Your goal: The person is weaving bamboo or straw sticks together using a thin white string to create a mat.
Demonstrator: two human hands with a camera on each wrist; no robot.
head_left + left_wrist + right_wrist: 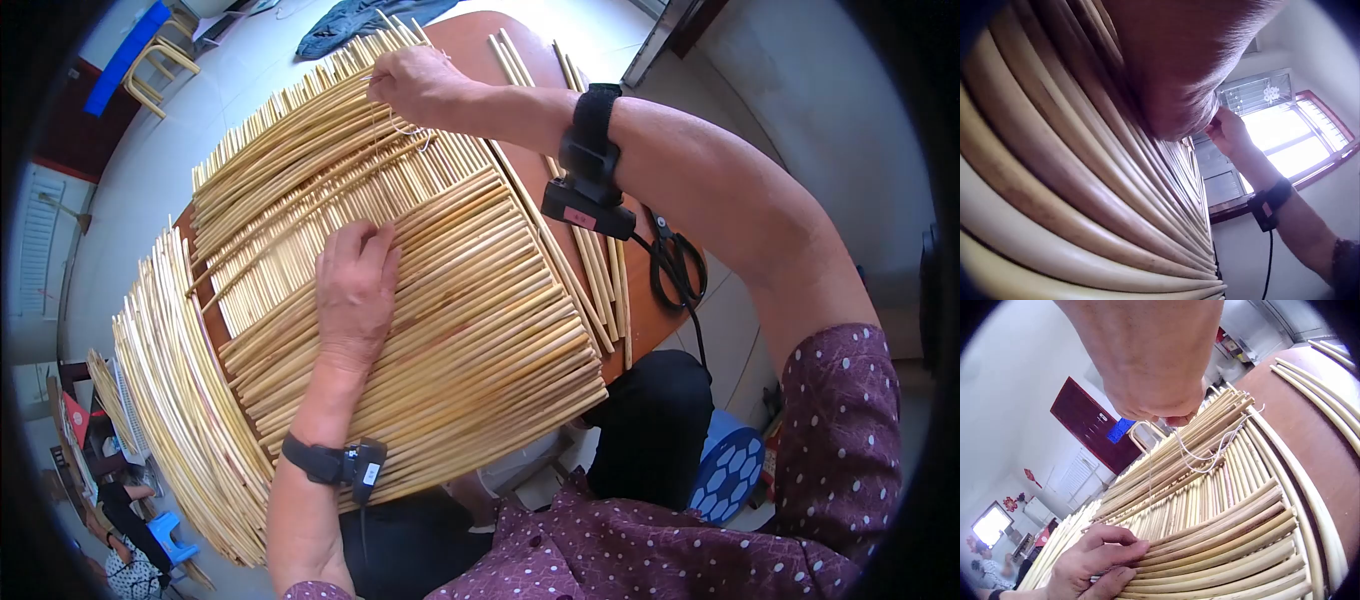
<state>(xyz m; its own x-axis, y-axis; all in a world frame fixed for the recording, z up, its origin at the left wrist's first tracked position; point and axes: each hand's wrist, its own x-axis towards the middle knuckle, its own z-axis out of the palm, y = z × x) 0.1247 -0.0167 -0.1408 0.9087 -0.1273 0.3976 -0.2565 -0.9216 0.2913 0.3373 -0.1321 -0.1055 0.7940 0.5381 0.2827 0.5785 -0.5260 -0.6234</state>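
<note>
Thin pale stalks (480, 300) lie side by side in a wide layer across another layer of stalks. My left hand (355, 290) rests on them near their upper edge, its fingers bent slightly; in the right wrist view the left hand's fingers (1138, 548) touch the stalks. Beyond a gap, my right hand (415, 85) is raised over the far bundle of stalks (290, 150), fingers curled. White string (1194, 464) runs down in loops from its fingertips, which pinch it. In the left wrist view the right hand (1230, 132) shows beyond the stalks.
Black-handled scissors (675, 265) and several loose stalks (600, 280) lie on the brown table (480, 35) at the right. More long stalks (185, 400) are at the left. A blue stool (727, 465) stands by the knee; another person sits in the background at lower left.
</note>
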